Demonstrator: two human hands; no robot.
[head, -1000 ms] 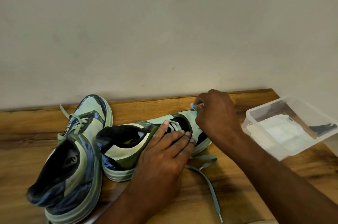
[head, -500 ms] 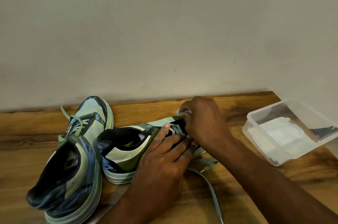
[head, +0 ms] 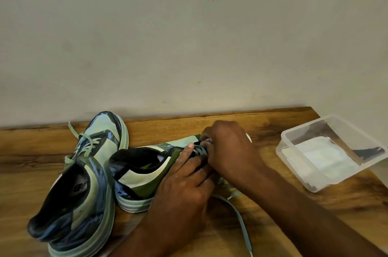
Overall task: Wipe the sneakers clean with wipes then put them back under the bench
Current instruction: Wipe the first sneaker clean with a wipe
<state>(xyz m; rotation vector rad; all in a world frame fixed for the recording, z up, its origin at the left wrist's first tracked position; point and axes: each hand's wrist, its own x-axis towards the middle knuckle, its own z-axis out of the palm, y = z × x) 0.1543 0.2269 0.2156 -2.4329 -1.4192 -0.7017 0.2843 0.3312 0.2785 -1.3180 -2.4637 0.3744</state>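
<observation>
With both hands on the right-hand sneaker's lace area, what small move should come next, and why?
Probably a short stroke of the right hand along the tongue while the left hand steadies the sneaker. The right hand's fingers are curled at the laces, seemingly round a wipe that is mostly hidden.

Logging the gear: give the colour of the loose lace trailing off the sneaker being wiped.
The loose lace is pale teal; the head view shows it.

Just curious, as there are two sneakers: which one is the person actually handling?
The right-hand sneaker, nearer the clear tub. Both hands are on its laces, its lace trailing loose. The other sneaker, at the left, lies untouched.
</observation>
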